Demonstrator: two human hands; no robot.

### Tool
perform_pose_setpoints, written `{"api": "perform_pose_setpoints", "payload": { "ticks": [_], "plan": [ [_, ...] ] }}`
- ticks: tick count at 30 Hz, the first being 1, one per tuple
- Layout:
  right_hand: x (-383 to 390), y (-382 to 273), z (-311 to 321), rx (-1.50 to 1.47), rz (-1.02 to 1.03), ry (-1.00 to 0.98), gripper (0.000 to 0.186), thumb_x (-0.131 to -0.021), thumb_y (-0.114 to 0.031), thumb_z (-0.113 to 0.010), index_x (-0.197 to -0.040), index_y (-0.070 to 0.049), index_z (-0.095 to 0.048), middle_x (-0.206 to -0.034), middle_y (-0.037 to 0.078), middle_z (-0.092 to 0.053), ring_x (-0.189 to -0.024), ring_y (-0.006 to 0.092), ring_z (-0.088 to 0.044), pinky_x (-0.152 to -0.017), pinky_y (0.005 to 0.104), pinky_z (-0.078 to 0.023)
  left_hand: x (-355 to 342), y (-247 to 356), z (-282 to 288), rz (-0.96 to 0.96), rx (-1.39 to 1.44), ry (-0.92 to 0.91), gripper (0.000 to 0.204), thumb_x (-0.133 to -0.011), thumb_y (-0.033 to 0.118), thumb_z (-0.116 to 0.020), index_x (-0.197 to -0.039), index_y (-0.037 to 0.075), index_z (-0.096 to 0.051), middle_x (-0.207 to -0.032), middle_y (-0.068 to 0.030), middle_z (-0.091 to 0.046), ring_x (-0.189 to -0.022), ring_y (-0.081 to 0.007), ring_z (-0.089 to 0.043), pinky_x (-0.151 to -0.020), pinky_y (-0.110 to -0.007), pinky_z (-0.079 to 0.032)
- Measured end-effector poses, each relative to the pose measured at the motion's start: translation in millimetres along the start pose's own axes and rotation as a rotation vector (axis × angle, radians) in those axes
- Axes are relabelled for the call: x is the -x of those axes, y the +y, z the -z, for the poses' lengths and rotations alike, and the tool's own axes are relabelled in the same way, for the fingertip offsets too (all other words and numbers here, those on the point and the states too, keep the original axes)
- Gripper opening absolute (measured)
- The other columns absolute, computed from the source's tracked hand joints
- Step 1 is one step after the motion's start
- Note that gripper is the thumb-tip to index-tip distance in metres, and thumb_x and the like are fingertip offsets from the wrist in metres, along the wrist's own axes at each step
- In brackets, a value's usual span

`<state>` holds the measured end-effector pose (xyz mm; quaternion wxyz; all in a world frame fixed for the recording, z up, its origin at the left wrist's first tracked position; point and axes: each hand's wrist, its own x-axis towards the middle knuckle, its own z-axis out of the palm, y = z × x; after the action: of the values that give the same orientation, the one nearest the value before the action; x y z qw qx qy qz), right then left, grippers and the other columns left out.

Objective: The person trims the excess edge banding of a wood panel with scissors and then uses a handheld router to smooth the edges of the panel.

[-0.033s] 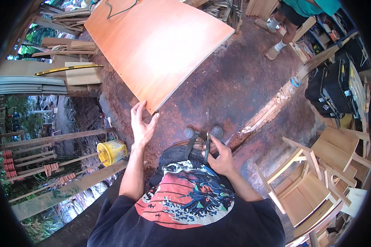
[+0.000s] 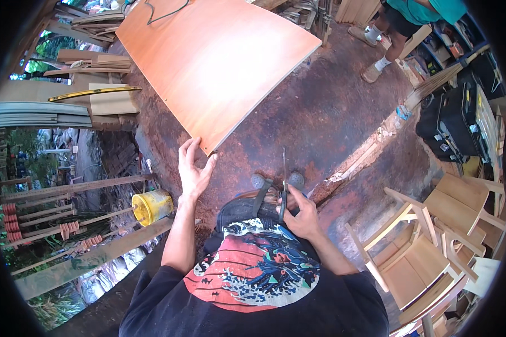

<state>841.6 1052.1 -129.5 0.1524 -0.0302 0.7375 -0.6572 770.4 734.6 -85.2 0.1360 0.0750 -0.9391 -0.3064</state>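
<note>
A large orange-brown wooden panel (image 2: 180, 78) slopes away from me, with glare across its middle. My left hand (image 2: 194, 171) holds its near corner, fingers along the left edge and thumb by the right edge. In my right hand (image 2: 302, 216), close in front of my waist, is a thin-bladed hand tool (image 2: 283, 203) with a dark handle. Its narrow blade points away from me, seen edge-on, so its exact kind is unclear. The blade is apart from the panel, to the right of the held corner.
A yellow bucket (image 2: 153, 208) stands at left beside wooden rails. Wooden chairs (image 2: 413, 264) crowd the lower right, below black cases (image 2: 452, 121). Another person in a teal top stands at the far right. A dark cable (image 2: 166, 14) lies on the panel's far end.
</note>
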Motion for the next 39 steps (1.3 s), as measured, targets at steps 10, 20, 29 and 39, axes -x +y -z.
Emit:
{"api": "perform_pose_setpoints", "payload": {
  "ticks": [10,20,29,39],
  "plan": [
    [-3.1,-13.5,-6.3,0.075,0.047,-0.071,0.067,-0.083,-0.006,-0.081,-0.143,0.009,-0.054,-0.1,0.013,-0.077,-0.08,0.0144,-0.072,-0.076,0.0315,-0.058,-6.2,5.5,8.0,-0.042,-0.111,0.009,0.054,-0.081,0.017,-0.086,-0.13,0.004,-0.069,-0.126,-0.0182,-0.065,-0.116,-0.0342,-0.066,-0.099,-0.042,-0.055],
    [-3.6,-20.6,-3.8,0.106,0.07,-0.114,0.068,-0.083,-0.006,-0.08,-0.145,0.006,-0.054,-0.096,0.013,-0.076,-0.076,0.0134,-0.071,-0.073,0.0308,-0.057,-7.4,6.7,4.7,-0.05,-0.169,0.002,0.052,-0.079,0.02,-0.086,-0.126,0.005,-0.071,-0.126,-0.0179,-0.065,-0.116,-0.0355,-0.065,-0.101,-0.045,-0.053],
    [15.5,-15.0,-18.4,-0.119,-0.055,0.015,0.07,-0.087,-0.011,-0.08,-0.149,0.001,-0.052,-0.101,0.007,-0.076,-0.081,0.0092,-0.068,-0.078,0.0275,-0.055,-68.9,36.6,52.3,-0.42,-0.302,-0.427,0.041,-0.08,0.018,-0.078,-0.12,0.009,-0.072,-0.133,-0.0176,-0.059,-0.129,-0.0404,-0.053,-0.109,-0.052,-0.045],
    [0.1,-33.3,-150.5,-0.579,-0.157,0.447,0.055,-0.097,-0.022,-0.075,-0.141,0.003,-0.053,-0.104,0.008,-0.071,-0.092,0.0135,-0.067,-0.081,0.0277,-0.053,-197.2,18.1,13.8,-1.538,0.074,-1.029,0.038,-0.076,0.008,-0.071,-0.114,0.012,-0.073,-0.126,-0.0031,-0.067,-0.135,-0.0294,-0.053,-0.116,-0.051,-0.04]
  ]
}}
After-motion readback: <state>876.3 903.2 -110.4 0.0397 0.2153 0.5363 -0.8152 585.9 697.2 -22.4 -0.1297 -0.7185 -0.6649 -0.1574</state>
